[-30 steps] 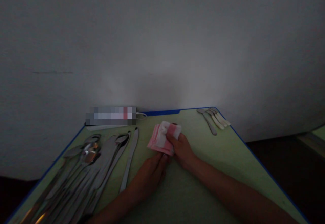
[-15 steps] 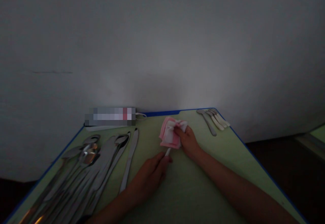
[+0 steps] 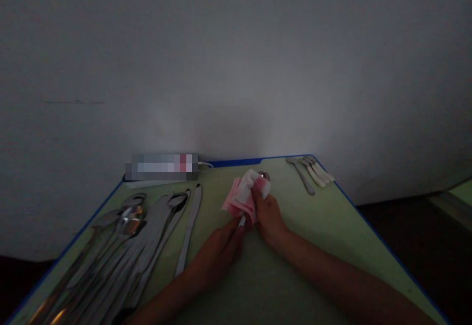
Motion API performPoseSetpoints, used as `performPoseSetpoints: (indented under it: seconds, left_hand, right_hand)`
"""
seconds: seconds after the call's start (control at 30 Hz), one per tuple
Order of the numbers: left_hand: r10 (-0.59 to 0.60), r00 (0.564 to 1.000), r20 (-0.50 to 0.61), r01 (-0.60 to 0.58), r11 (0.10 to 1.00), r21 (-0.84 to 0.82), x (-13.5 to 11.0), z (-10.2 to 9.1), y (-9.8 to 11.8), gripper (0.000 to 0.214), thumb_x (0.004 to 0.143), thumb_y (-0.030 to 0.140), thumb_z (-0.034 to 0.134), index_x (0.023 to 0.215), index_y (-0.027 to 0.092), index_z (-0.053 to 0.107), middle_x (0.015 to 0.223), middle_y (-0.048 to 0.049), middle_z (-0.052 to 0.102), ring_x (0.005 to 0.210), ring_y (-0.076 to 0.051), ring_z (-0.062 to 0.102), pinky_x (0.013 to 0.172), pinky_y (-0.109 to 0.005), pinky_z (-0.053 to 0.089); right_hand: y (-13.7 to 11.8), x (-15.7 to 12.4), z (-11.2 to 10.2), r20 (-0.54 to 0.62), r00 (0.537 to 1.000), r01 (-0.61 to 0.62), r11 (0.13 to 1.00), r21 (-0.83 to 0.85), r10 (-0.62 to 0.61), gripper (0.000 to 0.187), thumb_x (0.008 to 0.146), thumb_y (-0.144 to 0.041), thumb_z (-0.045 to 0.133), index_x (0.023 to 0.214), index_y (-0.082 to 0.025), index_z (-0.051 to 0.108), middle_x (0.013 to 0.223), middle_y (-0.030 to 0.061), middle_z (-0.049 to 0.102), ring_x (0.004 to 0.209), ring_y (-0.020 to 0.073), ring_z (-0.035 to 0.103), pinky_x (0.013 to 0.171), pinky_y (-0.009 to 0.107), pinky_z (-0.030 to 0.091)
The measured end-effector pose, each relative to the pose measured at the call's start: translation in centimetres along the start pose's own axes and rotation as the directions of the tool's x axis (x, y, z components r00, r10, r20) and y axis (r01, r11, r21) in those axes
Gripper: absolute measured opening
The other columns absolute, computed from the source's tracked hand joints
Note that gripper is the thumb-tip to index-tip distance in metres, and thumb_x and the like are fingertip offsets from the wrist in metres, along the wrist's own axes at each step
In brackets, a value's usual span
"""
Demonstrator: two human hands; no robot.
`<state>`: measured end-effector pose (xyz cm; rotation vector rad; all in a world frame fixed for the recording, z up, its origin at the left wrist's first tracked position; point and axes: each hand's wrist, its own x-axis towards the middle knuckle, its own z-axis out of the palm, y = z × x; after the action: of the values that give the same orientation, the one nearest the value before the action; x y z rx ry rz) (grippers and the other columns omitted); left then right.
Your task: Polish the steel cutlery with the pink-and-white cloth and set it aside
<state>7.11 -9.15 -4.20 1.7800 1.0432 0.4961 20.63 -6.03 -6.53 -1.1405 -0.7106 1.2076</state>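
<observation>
My left hand (image 3: 221,246) is closed round the handle of a spoon (image 3: 264,175). A rounded, shiny part of that spoon shows past the far side of a pink and white cloth (image 3: 246,190), while its middle is hidden in the folds. My right hand (image 3: 270,214) is closed on the cloth, wrapping it about the spoon with the thumb on top. Both hands are over the middle of the pale green table (image 3: 287,276). Left of my left hand lies a single table knife (image 3: 190,226).
A pile of metal cutlery and ladle-like utensils (image 3: 129,246) covers the table's left side. At the far right lie a metal spoon (image 3: 300,175) and several white-handled forks (image 3: 316,171). A blurred-out box-like object (image 3: 162,167) with a white cord stands at the back left, before the wall.
The cloth has slid back toward my left hand along the spoon, and the spoon's shiny end now shows beyond it. My right hand has moved slightly nearer me.
</observation>
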Motion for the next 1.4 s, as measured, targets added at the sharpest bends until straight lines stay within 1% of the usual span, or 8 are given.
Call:
performPoseSetpoints:
  seconds: [0.17,0.37,0.57,0.7,0.97,1.17,1.27,1.4]
  left_hand:
    - [-0.074,0.997,-0.014,0.073,0.996,-0.056,0.2,-0.1,0.1,0.037,0.09,0.043,0.03,0.105,0.017,0.051,0.061,0.0045,0.043,0.053,-0.011,0.041,0.049,-0.021,0.033]
    - [-0.099,0.995,-0.022,0.098,0.994,-0.051,0.0,-0.4,0.6,0.041,0.089,0.046,0.032,0.11,0.017,0.052,0.056,0.0062,0.039,0.052,-0.011,0.041,0.048,-0.02,0.031]
    - [-0.132,0.991,-0.006,0.129,0.973,-0.192,0.2,-0.4,0.4,0.045,0.087,0.045,0.033,0.115,0.015,0.051,0.053,0.0082,0.033,0.046,-0.009,0.034,0.044,-0.02,0.029]
    - [-0.111,0.993,-0.039,0.104,0.985,-0.14,0.1,-0.4,0.5,0.045,0.088,0.045,0.033,0.115,0.015,0.051,0.055,0.0072,0.036,0.048,-0.01,0.037,0.046,-0.02,0.03]
    - [-0.083,0.996,-0.033,0.08,0.992,-0.093,0.2,-0.4,0.7,0.042,0.089,0.043,0.032,0.114,0.015,0.052,0.056,0.0068,0.036,0.051,-0.011,0.038,0.048,-0.021,0.031]
    - [-0.132,0.991,0.038,0.136,0.98,-0.147,-0.2,-0.5,0.5,0.039,0.088,0.04,0.035,0.117,0.018,0.05,0.057,0.0068,0.038,0.051,-0.01,0.038,0.047,-0.02,0.029]
    - [-0.085,0.987,0.134,0.112,0.973,-0.202,-0.7,-0.8,0.8,0.037,0.087,0.033,0.035,0.119,0.018,0.047,0.059,0.0068,0.04,0.051,-0.01,0.038,0.048,-0.02,0.03]
    - [0.06,0.97,0.235,-0.042,0.996,-0.081,-1.2,-1.0,1.5,0.03,0.089,0.037,0.037,0.108,0.02,0.053,0.067,0.0042,0.051,0.063,-0.011,0.048,0.061,-0.021,0.037]
  right_hand:
    - [-0.3,1.3,-0.5,0.001,0.997,0.075,0.997,-0.006,-0.075,0.042,0.075,-0.054,0.049,0.08,-0.014,0.061,0.065,0.0032,0.062,0.054,0.0127,0.052,0.048,0.023,0.039]
    - [-1.8,4.5,-2.8,-0.001,0.951,0.307,0.946,-0.105,-0.309,0.03,0.073,-0.036,0.057,0.094,-0.015,0.063,0.091,0.0051,0.066,0.082,0.017,0.059,0.075,0.029,0.046]
    - [-2.0,4.0,-2.2,0.105,0.994,-0.016,0.972,0.236,-0.009,0.027,0.06,-0.02,0.067,0.086,-0.017,0.059,0.074,0.0001,0.066,0.065,0.0147,0.06,0.065,0.029,0.049]
    - [-1.6,2.7,-1.2,0.181,0.983,-0.034,0.958,0.284,-0.019,0.032,0.059,-0.025,0.071,0.088,-0.018,0.057,0.076,-0.0008,0.066,0.065,0.0129,0.059,0.062,0.025,0.048]
    - [-1.1,3.7,-1.9,0.075,0.987,0.138,0.987,0.086,-0.145,0.035,0.075,-0.046,0.055,0.094,-0.017,0.06,0.081,0.0036,0.066,0.068,0.015,0.058,0.062,0.026,0.046]
    - [-2.2,4.4,-3.1,0.004,0.895,0.435,0.869,-0.235,-0.447,0.03,0.077,-0.042,0.054,0.09,-0.017,0.065,0.084,0.0036,0.066,0.079,0.0168,0.057,0.072,0.027,0.043]
    - [-2.2,4.4,-3.1,-0.014,0.907,0.409,0.89,-0.199,-0.42,0.034,0.078,-0.044,0.051,0.094,-0.017,0.064,0.086,0.0041,0.066,0.078,0.0168,0.057,0.071,0.027,0.044]
    - [-2.1,4.5,-3.2,-0.038,0.934,0.346,0.926,-0.153,-0.355,0.039,0.078,-0.047,0.049,0.096,-0.015,0.062,0.084,0.0044,0.066,0.074,0.0162,0.057,0.065,0.026,0.045]
